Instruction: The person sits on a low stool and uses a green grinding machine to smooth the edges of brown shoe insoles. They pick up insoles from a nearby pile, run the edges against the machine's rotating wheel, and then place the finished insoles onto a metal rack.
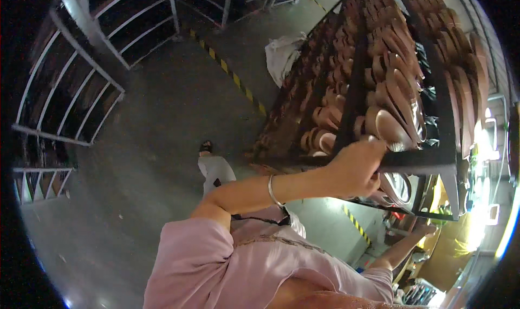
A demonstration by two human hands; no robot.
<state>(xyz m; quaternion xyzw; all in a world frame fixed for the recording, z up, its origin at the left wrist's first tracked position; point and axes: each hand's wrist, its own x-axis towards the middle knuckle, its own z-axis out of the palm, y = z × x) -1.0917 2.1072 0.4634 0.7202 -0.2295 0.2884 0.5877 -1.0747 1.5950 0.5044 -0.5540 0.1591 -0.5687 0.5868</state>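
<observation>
My left hand (360,168), a silver bangle on its wrist, reaches across to a tall dark metal rack (414,159). Its fingers are curled round the rack's dark shelf edge. Right beside it, rows of brown, shoe-shaped pieces (385,126) fill the rack's tiers; whether they are whole shoes or parts cannot be made out. Below the same shelf edge hangs a glossy looped piece (398,187). My right hand (428,230) is farther right and lower, near the rack's bottom corner and a brown cardboard surface (447,255). Its fingers are too small and unclear to read.
Empty-looking metal racks (76,92) line the left and back. Yellow-black tape (230,73) marks the grey floor. A white sack (283,57) lies behind the loaded rack. Cluttered goods (422,295) and bright light stand at the lower right.
</observation>
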